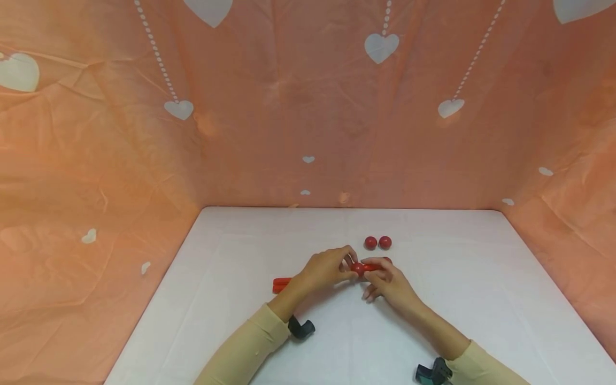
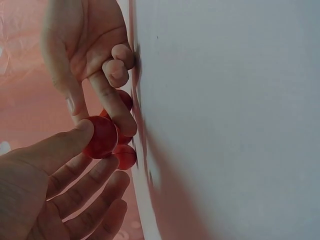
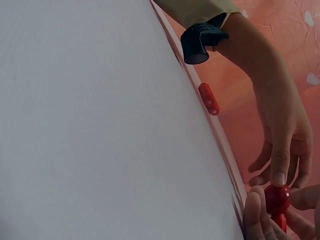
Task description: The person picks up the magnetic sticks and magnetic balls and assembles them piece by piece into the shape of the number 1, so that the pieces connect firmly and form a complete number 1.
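On the worktop (image 1: pixel 231 240), loose red rods (image 1: pixel 281 285) are lying leftmost; the left hand (image 1: pixel 327 268) is pinching a red ball (image 1: pixel 357 268) against another rod (image 1: pixel 371 267), two spare balls (image 1: pixel 370 243) are resting beyond, and the right hand (image 1: pixel 392 287) is gripping that rod.

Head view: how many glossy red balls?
4 glossy red balls: two side by side farthest back, one pinched by the left hand, one partly covered by the right hand. More may be hidden.
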`<state>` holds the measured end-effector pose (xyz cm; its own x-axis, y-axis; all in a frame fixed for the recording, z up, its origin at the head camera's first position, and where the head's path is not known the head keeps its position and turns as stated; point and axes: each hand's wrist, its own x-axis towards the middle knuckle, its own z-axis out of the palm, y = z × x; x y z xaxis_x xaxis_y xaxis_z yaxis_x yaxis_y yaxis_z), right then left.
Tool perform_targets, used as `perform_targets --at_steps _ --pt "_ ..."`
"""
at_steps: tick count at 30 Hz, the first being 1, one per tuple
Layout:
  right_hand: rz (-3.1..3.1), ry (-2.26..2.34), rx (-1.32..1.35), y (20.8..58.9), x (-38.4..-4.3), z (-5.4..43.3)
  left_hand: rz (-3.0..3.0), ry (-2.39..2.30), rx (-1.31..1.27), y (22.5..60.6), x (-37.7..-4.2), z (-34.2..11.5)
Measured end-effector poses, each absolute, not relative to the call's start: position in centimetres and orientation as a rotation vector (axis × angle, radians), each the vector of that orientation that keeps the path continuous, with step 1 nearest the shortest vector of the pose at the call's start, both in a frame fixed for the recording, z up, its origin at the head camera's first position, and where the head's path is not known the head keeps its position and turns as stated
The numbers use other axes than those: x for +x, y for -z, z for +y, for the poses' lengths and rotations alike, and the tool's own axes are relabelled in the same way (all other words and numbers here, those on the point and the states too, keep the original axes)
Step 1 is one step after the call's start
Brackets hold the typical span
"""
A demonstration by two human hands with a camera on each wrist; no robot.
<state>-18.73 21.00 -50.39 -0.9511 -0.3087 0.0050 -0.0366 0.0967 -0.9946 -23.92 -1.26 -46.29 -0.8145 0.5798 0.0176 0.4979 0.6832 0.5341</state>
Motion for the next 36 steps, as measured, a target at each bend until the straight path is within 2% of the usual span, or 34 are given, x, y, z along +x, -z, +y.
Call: perform_targets --at_steps 24,36 --pt "2.063 2.038 -0.106 50.6 -18.5 20.5 2.747 -0.783 0.913 45.4 -23.8 -1.0" --pt "2.110 2.085 0.023 50.4 -18.5 20.2 2.736 -0.814 0.951 44.5 -25.0 -4.3"
